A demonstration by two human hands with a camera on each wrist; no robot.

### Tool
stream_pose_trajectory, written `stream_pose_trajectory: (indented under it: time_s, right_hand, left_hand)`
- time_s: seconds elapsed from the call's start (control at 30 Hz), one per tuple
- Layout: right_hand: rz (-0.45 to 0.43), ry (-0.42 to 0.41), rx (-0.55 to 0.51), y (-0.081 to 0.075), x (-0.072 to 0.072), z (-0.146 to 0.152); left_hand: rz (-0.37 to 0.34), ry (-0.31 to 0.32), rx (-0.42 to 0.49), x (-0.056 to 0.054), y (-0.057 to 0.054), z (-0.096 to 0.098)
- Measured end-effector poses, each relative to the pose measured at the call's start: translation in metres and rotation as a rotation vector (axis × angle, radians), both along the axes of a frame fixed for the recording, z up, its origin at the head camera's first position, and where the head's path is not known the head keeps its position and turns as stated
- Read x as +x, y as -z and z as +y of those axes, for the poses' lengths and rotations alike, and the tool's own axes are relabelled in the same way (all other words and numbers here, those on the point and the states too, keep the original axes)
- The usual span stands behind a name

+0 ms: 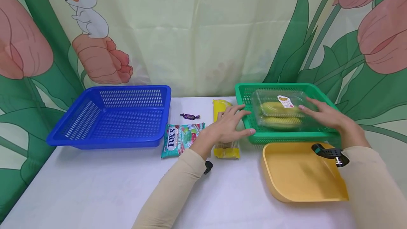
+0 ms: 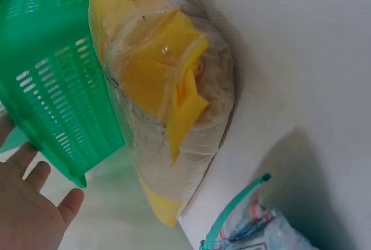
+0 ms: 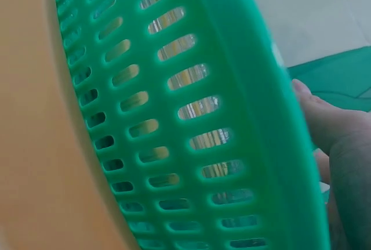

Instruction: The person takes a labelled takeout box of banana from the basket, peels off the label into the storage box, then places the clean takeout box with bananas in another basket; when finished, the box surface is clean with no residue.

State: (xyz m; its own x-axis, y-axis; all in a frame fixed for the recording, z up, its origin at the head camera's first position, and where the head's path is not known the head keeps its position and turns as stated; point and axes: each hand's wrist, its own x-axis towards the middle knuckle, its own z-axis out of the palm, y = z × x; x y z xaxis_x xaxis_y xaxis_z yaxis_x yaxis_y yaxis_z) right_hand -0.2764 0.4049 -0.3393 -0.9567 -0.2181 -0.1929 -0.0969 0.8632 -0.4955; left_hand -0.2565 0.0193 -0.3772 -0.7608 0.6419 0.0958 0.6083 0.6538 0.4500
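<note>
My right hand (image 1: pixel 329 114) reaches over the green basket (image 1: pixel 286 137), its extended fingertips at the right end of a clear plastic box (image 1: pixel 284 107). Yellow produce shows through the box, and a white banana label is on its lid. In the right wrist view, the basket's slotted side (image 3: pixel 174 111) hides part of that hand. My left hand (image 1: pixel 230 126) has its fingers spread near the basket's left rim, above a clear and yellow food packet (image 1: pixel 226 152). From the left wrist camera, the packet (image 2: pixel 156 87) lies beside the basket and the hand's fingers are apart.
A blue basket (image 1: pixel 127 119) stands at the left. Between the baskets lie a teal Fox's candy bag (image 1: pixel 178 140) and a small purple wrapped candy (image 1: pixel 190 116). In front of the green basket is a yellow-orange tray (image 1: pixel 302 176). A printed curtain (image 1: pixel 197 38) hangs behind the table.
</note>
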Motion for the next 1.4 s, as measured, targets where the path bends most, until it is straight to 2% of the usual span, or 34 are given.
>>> stream_pose_trajectory:
  time_s: [0.13, 0.43, 0.67, 0.87, 0.97, 1.4]
  right_hand:
    - [-0.05, 0.03, -0.039, 0.002, 0.003, 0.004]
    - [-0.06, 0.044, -0.117, 0.006, 0.005, 0.006]
    - [-0.074, 0.035, -0.222, 0.008, 0.007, 0.01]
    - [-0.079, 0.045, -0.234, 0.008, 0.008, 0.013]
    - [-0.066, 0.051, -0.245, 0.006, 0.009, 0.013]
    - [0.109, 0.119, -0.266, 0.001, 0.023, 0.014]
  left_hand:
    - [-0.001, 0.0, -0.005, -0.001, 0.001, 0.002]
    - [-0.029, 0.0, -0.013, -0.002, -0.005, -0.001]
    - [-0.017, 0.008, -0.045, -0.004, -0.01, -0.002]
    - [-0.03, 0.005, -0.043, -0.006, -0.012, -0.001]
    - [-0.037, 0.0, -0.044, -0.006, -0.013, 0.0]
    - [-0.032, -0.005, -0.045, -0.005, -0.013, 0.001]
